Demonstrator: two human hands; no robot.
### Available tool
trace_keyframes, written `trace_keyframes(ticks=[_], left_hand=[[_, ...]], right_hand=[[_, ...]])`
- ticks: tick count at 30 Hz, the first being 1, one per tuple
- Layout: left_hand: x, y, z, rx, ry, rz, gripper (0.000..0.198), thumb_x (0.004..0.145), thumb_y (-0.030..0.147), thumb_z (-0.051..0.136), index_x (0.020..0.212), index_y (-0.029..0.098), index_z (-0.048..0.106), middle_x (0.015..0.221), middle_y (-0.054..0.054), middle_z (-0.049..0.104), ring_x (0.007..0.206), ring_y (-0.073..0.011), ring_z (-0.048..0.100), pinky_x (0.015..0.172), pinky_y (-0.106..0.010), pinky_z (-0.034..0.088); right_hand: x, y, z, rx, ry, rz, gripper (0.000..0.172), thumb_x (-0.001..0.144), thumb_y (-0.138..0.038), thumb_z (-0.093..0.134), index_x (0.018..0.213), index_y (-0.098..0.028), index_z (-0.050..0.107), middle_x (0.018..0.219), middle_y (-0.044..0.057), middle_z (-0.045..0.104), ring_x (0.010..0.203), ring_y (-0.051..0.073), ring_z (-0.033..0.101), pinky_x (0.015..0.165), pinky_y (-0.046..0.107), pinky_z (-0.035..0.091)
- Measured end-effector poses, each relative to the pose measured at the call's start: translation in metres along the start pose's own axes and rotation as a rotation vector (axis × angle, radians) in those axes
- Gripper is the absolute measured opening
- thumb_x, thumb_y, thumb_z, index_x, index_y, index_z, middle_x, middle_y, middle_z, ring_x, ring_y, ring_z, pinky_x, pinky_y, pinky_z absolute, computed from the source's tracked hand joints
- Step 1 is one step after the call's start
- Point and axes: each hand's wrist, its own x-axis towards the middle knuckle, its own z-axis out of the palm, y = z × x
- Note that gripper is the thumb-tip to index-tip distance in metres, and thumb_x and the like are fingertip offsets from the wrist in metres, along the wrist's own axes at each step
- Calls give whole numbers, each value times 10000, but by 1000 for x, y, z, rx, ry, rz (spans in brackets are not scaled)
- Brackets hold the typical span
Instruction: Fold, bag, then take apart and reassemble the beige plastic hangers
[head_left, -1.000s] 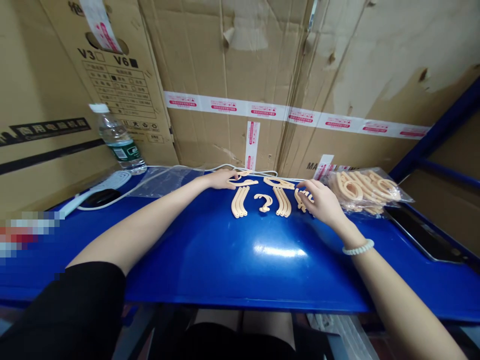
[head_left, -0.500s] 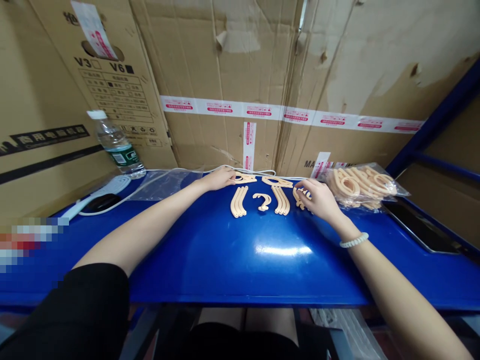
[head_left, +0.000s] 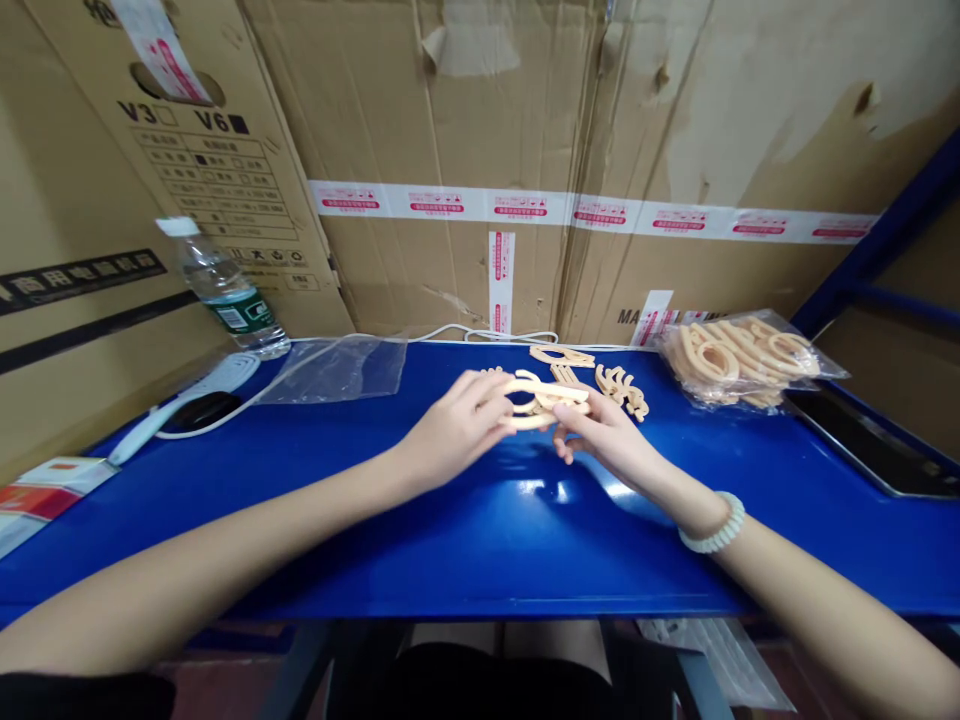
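Both my hands meet above the middle of the blue table (head_left: 480, 540). My left hand (head_left: 457, 430) and my right hand (head_left: 604, 440) are closed on a small bundle of beige curved plastic pieces (head_left: 544, 400), held between the fingertips just above the tabletop. Behind the bundle, more beige pieces (head_left: 621, 386) lie loose on the table, and another flat one (head_left: 561, 355) lies nearer the back edge. I wear a white bead bracelet (head_left: 716, 525) on my right wrist.
A clear bag of beige pieces (head_left: 742, 355) lies at the right rear, beside a dark phone (head_left: 870, 450). An empty clear bag (head_left: 337, 368), a water bottle (head_left: 221, 290), a white power strip (head_left: 187, 395) and cardboard boxes (head_left: 480, 150) line the back and left.
My hands pulled back from the far row of pieces toward me and came together, gathering several beige pieces into a bundle lifted off the table. The camera tilted slightly.
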Motion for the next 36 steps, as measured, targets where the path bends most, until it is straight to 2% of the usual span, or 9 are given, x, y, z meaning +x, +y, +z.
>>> trace_keyframes(ticks=[3,8,10,15,19,24,30,33,36], left_hand=[[-16,19,8,-205,59,-82,203,978,209,551,1179,183,552,1326,-164,582,1263,-293,561,1051,-489,494],[-25,27,10,-627,91,-506,445,894,270,667,1300,232,490,1226,-108,640,1088,-232,658,915,-375,577],[-24,28,9,-692,75,-599,480,876,290,681,1326,234,525,1171,-94,649,981,-211,672,821,-334,591],[-24,27,10,-697,61,-630,271,865,293,709,1127,223,700,929,-38,677,724,-143,624,650,-262,526],[-25,25,12,-676,61,-637,191,850,297,740,1023,217,737,802,-3,679,606,-113,552,570,-242,462],[-24,26,15,-654,51,-613,147,890,276,677,1006,219,747,733,4,663,602,-119,543,578,-247,450],[-25,25,15,-781,79,-730,188,901,326,637,1019,194,700,851,-27,700,664,-135,605,619,-255,520],[-25,25,15,-813,77,-768,196,899,334,633,1038,198,659,803,-10,685,682,-143,630,626,-254,536],[-24,26,15,-840,73,-780,192,901,331,618,1037,196,634,814,-14,694,670,-144,643,631,-262,552]], right_hand=[[-4,-2,8,-36,-17,-17,375,851,-495,716,999,-176,584,701,0,655,472,88,536,418,208,438],[-1,0,1,-194,-63,10,368,860,-486,710,989,-154,617,642,-21,613,457,82,501,415,203,404],[-1,0,-1,-276,-75,-15,360,861,-479,709,993,-150,650,651,-19,602,492,86,492,439,206,393],[-5,-4,2,-408,-119,-52,323,863,-472,701,962,-165,715,805,30,669,653,132,566,555,240,435],[-6,-5,3,-418,-138,-40,313,866,-464,709,989,-176,728,868,41,692,718,151,598,598,249,461],[-3,0,-1,-327,-102,-3,350,812,-483,766,937,-162,702,787,17,655,668,138,576,591,255,476],[-2,-6,-2,-323,-59,-5,316,810,-469,764,903,-173,704,736,6,631,532,92,497,469,226,418],[-1,-8,-2,-333,-44,-29,287,841,-451,732,788,-172,693,849,44,675,565,97,533,477,233,441],[1,-7,-4,-351,-29,-74,280,845,-445,727,769,-176,702,860,54,691,677,139,600,573,258,495]])
